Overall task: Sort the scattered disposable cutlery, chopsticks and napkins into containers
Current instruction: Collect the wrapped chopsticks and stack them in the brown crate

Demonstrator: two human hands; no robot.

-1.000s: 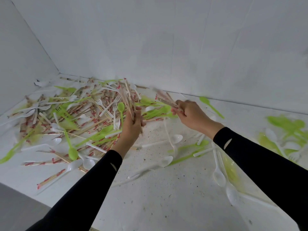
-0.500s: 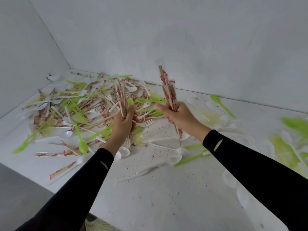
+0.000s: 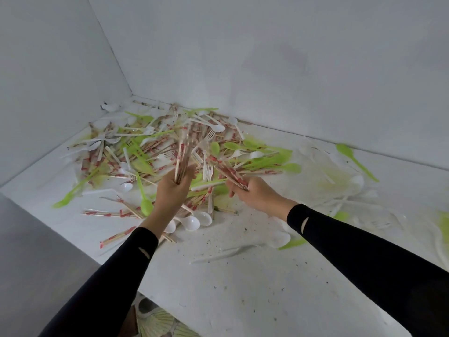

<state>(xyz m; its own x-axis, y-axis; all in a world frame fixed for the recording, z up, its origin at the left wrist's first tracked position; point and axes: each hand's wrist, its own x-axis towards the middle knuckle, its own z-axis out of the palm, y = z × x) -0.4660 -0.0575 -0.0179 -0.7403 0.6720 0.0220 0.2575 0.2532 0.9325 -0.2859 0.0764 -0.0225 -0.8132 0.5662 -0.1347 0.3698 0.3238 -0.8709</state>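
- The right hand (image 3: pixel 258 195) has dropped. Half a second ago it held its right sheaf of wooden chopsticks in red-printed paper sleeves (image 3: pixel 227 171) upright above the heap. That sheaf now slants low toward the upper left, just right of frame centre, with the fingers curled tightly round its near end.
- The left hand (image 3: pixel 173 190) has stayed at frame centre. Its fingers are wrapped round the lower ends of the left sheaf of sleeved wooden chopsticks (image 3: pixel 183 154), which now fans upward more loosely than before.
- The two sheaves' upper ends have drawn closer together but remain apart.
- The view has pulled back and tipped down, so more of the speckled white table (image 3: pixel 243 288) shows at the bottom.
- The mixed heap of lime-green and white plastic spoons, forks and loose chopsticks (image 3: pixel 136 152) has not visibly shrunk and fills the centre left. Three white plastic soup spoons (image 3: pixel 194 222) lie just below the left wrist.
- Judgement: this is chopstick gathering, probably about to merge both sheaves into one hand. No container is in view and I can make out no napkins, so the sorting looks barely begun.
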